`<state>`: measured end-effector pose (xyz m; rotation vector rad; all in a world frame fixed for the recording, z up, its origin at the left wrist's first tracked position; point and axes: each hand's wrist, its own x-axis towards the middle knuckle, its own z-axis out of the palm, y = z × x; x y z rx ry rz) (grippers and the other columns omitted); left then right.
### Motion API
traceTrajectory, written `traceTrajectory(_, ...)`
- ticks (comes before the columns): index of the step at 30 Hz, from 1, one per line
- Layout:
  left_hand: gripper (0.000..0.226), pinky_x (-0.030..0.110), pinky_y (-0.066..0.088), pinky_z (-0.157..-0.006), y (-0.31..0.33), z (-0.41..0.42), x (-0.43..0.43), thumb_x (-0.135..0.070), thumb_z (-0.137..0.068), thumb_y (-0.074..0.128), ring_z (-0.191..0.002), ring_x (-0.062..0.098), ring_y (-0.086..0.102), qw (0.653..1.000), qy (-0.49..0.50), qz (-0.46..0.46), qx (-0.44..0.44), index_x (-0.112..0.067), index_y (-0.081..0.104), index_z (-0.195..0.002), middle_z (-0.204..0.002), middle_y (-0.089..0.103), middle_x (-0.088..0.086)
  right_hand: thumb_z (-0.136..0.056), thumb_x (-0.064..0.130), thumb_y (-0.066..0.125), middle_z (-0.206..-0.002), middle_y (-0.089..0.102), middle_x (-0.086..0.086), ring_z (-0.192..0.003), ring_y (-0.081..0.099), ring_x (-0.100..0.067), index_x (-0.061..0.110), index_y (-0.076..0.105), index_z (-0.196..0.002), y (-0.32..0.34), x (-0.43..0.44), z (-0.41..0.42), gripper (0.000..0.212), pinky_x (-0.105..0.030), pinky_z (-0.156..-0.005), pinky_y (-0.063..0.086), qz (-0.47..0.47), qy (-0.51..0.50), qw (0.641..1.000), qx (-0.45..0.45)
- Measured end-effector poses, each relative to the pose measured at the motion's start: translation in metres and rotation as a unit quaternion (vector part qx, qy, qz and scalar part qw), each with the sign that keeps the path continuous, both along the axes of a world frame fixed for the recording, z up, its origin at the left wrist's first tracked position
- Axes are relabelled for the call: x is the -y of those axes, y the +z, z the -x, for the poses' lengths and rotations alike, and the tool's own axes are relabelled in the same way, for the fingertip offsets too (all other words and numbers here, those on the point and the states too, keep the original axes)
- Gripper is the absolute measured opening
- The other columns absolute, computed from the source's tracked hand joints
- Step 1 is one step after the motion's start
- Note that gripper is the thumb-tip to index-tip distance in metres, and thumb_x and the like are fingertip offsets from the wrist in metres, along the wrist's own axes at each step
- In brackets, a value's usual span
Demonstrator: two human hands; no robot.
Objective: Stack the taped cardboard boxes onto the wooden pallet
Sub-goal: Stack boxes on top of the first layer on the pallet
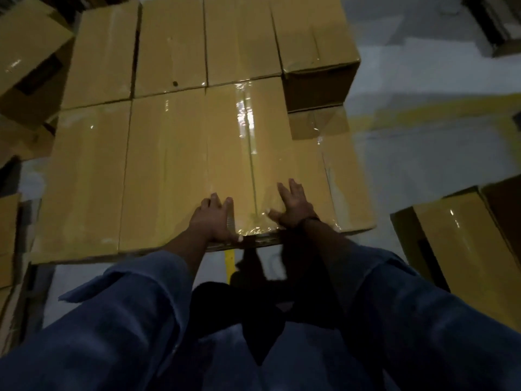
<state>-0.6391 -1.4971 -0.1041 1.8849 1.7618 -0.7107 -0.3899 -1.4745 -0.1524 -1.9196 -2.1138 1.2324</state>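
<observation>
The single wide-angle camera sat on the person's head, looking forward and steeply down. It hung close above the near edge of the stacked boxes point(166, 170). Sleeves point(127, 320) filled the lower frame, and floor point(423, 153) showed at right.

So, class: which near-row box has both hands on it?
The rightmost near-row box, with the glossy tape seam: the left hand and right hand rest flat on its near end.

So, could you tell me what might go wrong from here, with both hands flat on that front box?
1. The left hand and right hand press on glossy tape near the front box's edge, so the palms might slip.
2. A loose box lies on the floor close by on the right, a likely trip hazard in this dim light.
</observation>
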Motion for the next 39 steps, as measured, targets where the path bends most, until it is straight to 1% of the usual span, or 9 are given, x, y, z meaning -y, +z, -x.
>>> traceTrajectory(3,0.123,0.051,0.023,-0.124,-0.008,-0.026,-0.01,-0.088,-0.073,0.06,-0.155,0.041,0.009,0.999,-0.005,-0.016,0.042,-0.027,0.004,-0.164,-0.172,-0.006,0.015,-0.098,0.031,0.059,-0.165,0.025,-0.013,-0.151,0.026,-0.029,0.008,0.031,-0.157,-0.016,0.004,-0.004,0.07,-0.039,-0.122,0.025,-0.061,-0.207,0.966,-0.144)
traceTrajectory(6,0.118,0.053,0.019,-0.125,-0.025,-0.064,-0.024,-0.091,-0.078,0.049,-0.156,0.044,0.005,0.997,-0.025,-0.038,0.069,-0.028,-0.001,-0.165,-0.172,-0.01,0.013,-0.099,0.019,0.057,-0.16,0.031,-0.018,-0.146,0.031,-0.033,0.007,0.037,-0.154,-0.038,-0.007,-0.005,0.059,-0.04,-0.118,0.029,-0.081,-0.37,0.909,-0.173)
traceTrajectory(11,0.121,0.059,0.016,-0.122,-0.044,-0.099,-0.021,-0.092,-0.079,0.046,-0.154,0.051,-0.006,0.998,-0.007,-0.027,0.047,-0.029,-0.015,-0.163,-0.17,-0.018,0.016,-0.109,0.043,0.036,-0.154,0.045,-0.017,-0.14,0.043,-0.034,0.005,0.044,-0.15,-0.086,-0.009,-0.026,0.057,-0.035,-0.109,0.034,0.163,-0.451,0.846,-0.235)
traceTrajectory(16,0.11,0.056,0.016,-0.123,-0.049,-0.089,-0.02,-0.088,-0.087,0.039,-0.155,0.048,-0.009,0.997,-0.028,-0.031,0.059,-0.033,-0.022,-0.161,-0.171,-0.017,0.011,-0.105,0.058,0.035,-0.166,0.024,-0.008,-0.152,0.024,-0.027,0.014,0.021,-0.16,-0.102,-0.009,-0.027,0.072,-0.04,-0.121,0.019,0.299,-0.517,0.71,-0.374)
traceTrajectory(23,0.108,0.056,0.02,-0.121,-0.047,-0.093,-0.027,-0.088,-0.087,0.035,-0.155,0.049,-0.01,0.999,-0.032,0.008,0.04,-0.034,-0.022,-0.161,-0.172,-0.018,0.009,-0.104,0.06,0.036,-0.162,0.033,-0.007,-0.144,0.038,-0.033,0.029,0.016,-0.162,-0.114,-0.024,-0.033,0.069,-0.044,-0.117,0.031,0.303,-0.488,0.74,-0.35)
traceTrajectory(27,0.106,0.054,0.012,-0.124,-0.015,-0.102,-0.051,-0.087,-0.086,0.04,-0.157,0.042,-0.006,0.99,0.058,0.111,0.068,-0.036,-0.011,-0.164,-0.172,-0.016,0.009,-0.086,0.082,0.045,-0.161,0.034,-0.009,-0.142,0.041,-0.035,0.033,0.013,-0.162,-0.091,-0.028,-0.037,0.096,-0.055,-0.116,0.034,0.316,-0.469,0.748,-0.347)
traceTrajectory(30,0.101,0.05,0.011,-0.126,0.031,-0.124,-0.06,-0.082,-0.09,0.039,-0.159,0.037,0.0,0.987,0.083,0.082,0.108,-0.03,-0.003,-0.166,-0.172,-0.01,0.012,-0.095,0.074,0.04,-0.158,0.04,-0.011,-0.142,0.041,-0.034,0.021,0.03,-0.158,-0.022,-0.034,-0.046,0.083,-0.044,-0.116,0.033,0.269,-0.427,0.808,-0.305)
traceTrajectory(34,0.094,0.047,0.022,-0.125,0.079,-0.159,-0.047,-0.082,-0.092,0.037,-0.158,0.032,0.013,0.969,0.151,0.025,0.195,-0.032,0.01,-0.166,-0.173,-0.001,0.009,-0.105,0.055,0.038,-0.144,0.057,-0.011,-0.131,0.053,-0.031,0.019,0.058,-0.14,0.057,-0.025,-0.065,0.054,-0.029,-0.096,0.04,0.175,-0.289,0.915,-0.22)
traceTrajectory(39,0.08,0.038,0.023,-0.124,0.115,-0.189,-0.015,-0.074,-0.098,0.036,-0.156,0.021,0.024,0.935,0.194,0.007,0.296,-0.026,0.032,-0.162,-0.17,0.026,0.005,-0.102,0.058,0.045,-0.152,0.049,-0.012,-0.136,0.049,-0.029,0.016,0.046,-0.15,0.131,-0.005,-0.1,0.064,-0.038,-0.112,0.04,0.143,-0.268,0.938,-0.168)
